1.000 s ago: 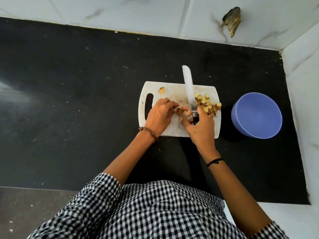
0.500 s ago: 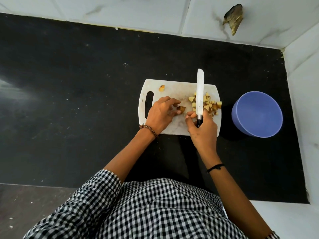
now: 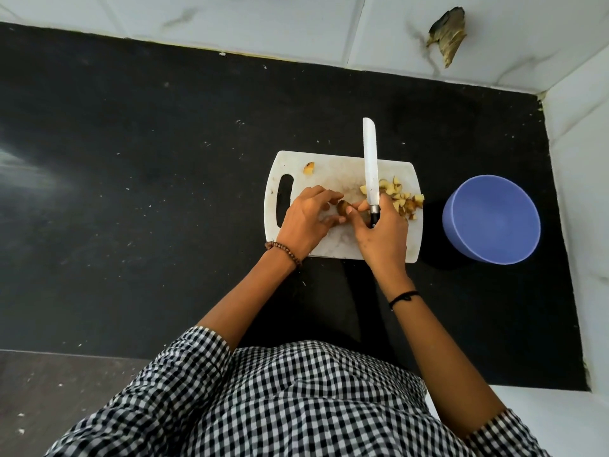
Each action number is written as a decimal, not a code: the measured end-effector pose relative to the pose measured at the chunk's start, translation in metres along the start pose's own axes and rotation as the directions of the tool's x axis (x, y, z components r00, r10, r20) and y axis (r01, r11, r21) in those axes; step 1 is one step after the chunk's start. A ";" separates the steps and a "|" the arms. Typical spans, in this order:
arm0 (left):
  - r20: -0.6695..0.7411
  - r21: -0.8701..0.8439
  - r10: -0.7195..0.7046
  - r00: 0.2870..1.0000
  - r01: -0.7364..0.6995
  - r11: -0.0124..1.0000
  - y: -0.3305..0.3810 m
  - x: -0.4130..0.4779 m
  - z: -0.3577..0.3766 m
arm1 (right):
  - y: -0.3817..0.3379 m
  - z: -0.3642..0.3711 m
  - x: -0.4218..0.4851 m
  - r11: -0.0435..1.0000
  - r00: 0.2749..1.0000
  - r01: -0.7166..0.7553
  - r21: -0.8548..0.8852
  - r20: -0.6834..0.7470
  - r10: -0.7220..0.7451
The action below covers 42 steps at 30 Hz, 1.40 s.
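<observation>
A white cutting board (image 3: 333, 174) lies on the black counter. My right hand (image 3: 382, 234) grips the dark handle of a white-bladed knife (image 3: 370, 166), whose blade points away from me over the board. My left hand (image 3: 308, 219) pinches a small brown piece of food (image 3: 343, 206) in the middle of the board, and my right thumb touches the same piece. A pile of several chopped yellow-brown pieces (image 3: 403, 197) sits at the board's right side. One loose piece (image 3: 308, 168) lies near the board's far left.
A blue bowl (image 3: 491, 219) stands on the counter right of the board. White tiled walls close the back and right sides, with a damaged patch (image 3: 448, 31) on the back wall. Bare black counter (image 3: 131, 176) stretches to the left.
The knife has swung back left from the chopped pile toward the piece my left hand holds. My right thumb has come up against that piece.
</observation>
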<state>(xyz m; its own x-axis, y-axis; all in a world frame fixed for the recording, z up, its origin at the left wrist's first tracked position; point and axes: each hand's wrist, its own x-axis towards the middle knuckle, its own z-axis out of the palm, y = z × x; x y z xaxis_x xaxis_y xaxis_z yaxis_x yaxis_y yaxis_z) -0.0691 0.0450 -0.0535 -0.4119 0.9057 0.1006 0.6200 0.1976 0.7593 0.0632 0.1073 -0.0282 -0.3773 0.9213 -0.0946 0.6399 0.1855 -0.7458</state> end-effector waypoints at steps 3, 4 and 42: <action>-0.024 0.016 -0.009 1.000 0.009 1.000 0.002 0.000 0.001 | -0.004 0.001 0.000 0.997 0.998 -0.061 0.053 0.006 0.061; -0.031 0.021 -0.012 0.999 0.012 1.000 0.002 0.001 0.001 | -0.005 0.000 0.000 0.994 0.997 -0.080 0.070 0.005 0.080; 0.103 0.034 -0.037 0.994 0.034 0.999 0.019 0.018 -0.001 | 0.001 -0.005 -0.047 0.987 0.991 0.093 -0.131 0.108 -0.079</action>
<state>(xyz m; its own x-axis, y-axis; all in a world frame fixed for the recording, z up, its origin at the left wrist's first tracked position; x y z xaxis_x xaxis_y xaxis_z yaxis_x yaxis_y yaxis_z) -0.0650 0.0647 -0.0367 -0.3635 0.9316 0.0054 0.6279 0.2407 0.7402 0.0852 0.0657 -0.0209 -0.4973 0.8611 -0.1059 0.6842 0.3141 -0.6582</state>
